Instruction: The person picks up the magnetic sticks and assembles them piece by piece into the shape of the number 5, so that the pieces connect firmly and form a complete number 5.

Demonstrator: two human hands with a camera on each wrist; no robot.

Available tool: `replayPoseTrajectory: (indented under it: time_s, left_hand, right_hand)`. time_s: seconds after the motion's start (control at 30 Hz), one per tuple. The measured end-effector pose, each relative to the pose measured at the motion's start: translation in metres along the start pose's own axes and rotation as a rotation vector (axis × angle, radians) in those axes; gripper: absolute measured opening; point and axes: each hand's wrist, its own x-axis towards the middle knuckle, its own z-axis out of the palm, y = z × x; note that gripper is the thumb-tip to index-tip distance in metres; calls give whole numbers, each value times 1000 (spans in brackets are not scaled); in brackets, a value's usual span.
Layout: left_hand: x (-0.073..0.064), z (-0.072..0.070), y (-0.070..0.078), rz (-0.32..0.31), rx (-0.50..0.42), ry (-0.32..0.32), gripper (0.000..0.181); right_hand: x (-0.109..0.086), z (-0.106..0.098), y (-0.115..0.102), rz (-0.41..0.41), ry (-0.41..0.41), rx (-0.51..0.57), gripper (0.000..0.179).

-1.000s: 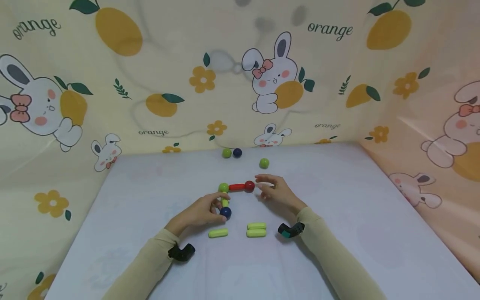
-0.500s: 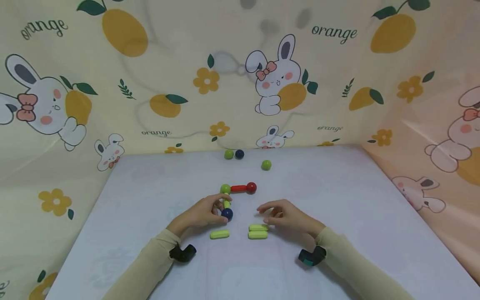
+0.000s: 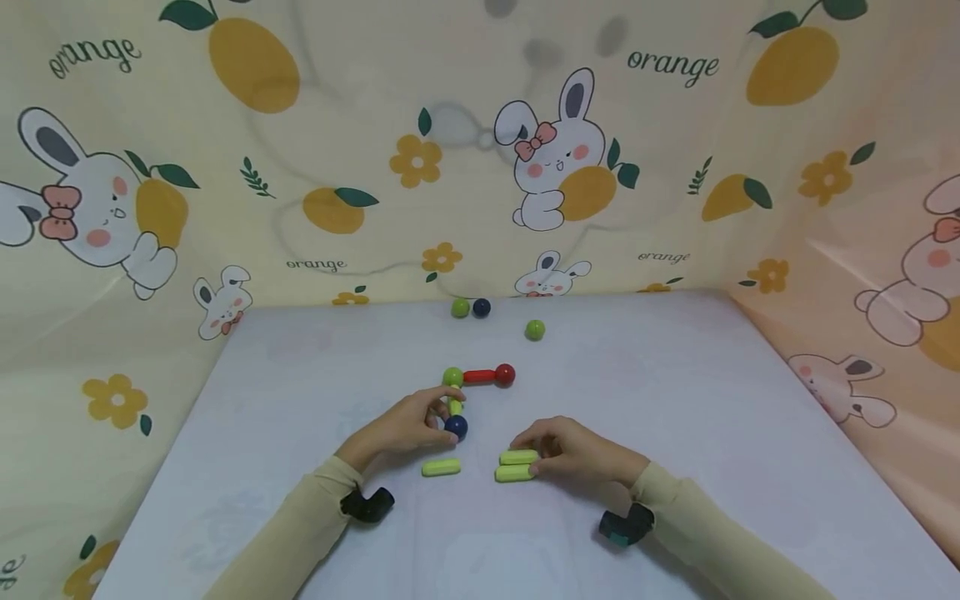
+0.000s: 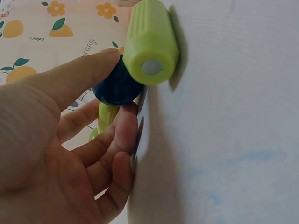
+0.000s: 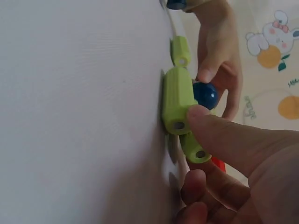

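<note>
My left hand (image 3: pixel 401 427) holds the blue ball (image 3: pixel 456 427) and the short light-green magnetic rod (image 3: pixel 455 407) joined to it, thumb on the ball. That rod meets a green ball (image 3: pixel 453 377), from which a red rod (image 3: pixel 478 377) runs right to a red ball (image 3: pixel 506 375), forming a corner. At the right, my right hand (image 3: pixel 581 452) grips a side-by-side pair of light-green rods: its thumb presses the end of the nearer rod (image 3: pixel 512 473), and its fingers reach behind the farther rod (image 3: pixel 517 457). Metal discs show in the rod ends in the right wrist view.
A single light-green rod (image 3: pixel 441 467) lies before the left hand. Near the table's back edge are a green ball (image 3: pixel 460 308), a dark blue ball (image 3: pixel 482 308) and another green ball (image 3: pixel 535 330). A printed cloth (image 3: pixel 465 217) rises behind the white table (image 3: pixel 300 358).
My right hand has come from beside the red ball down toward me to the pair of green rods and closed on them. The left hand has stayed at the blue ball.
</note>
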Motion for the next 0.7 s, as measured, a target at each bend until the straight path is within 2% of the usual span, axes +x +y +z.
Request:
replayPoseTrajectory:
  time_s: [0.17,0.37,0.7]
  left_hand:
    - [0,-1,1,1,3,1,60]
    - [1,-1,0,-12,-3,-3,61]
    - [1,1,-2,-19,-2,-4,60]
  right_hand:
    - [3,-1,-1,6,23,-20,29]
    - [11,2,-2,5,111,-18,25]
    - [32,11,0,-12,206,42,25]
